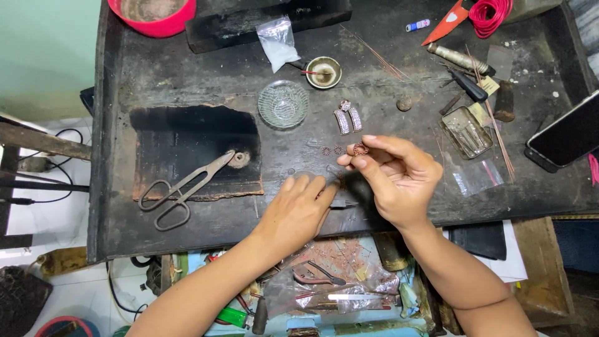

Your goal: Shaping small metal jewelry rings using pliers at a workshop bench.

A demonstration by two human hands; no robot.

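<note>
Messy dark counter [187,75] here: big metal shears [184,188] on a scorched block, a ribbed glass dish [283,103], a red bowl [153,15] top left, red wire coil [490,14], a phone [566,134] at right.

Small coppery ring-shaped ornament [360,150], pinched upright in my right grip [393,178]; two similar coppery rings [332,151] lie flat just beside it on the desk [187,81].
</note>
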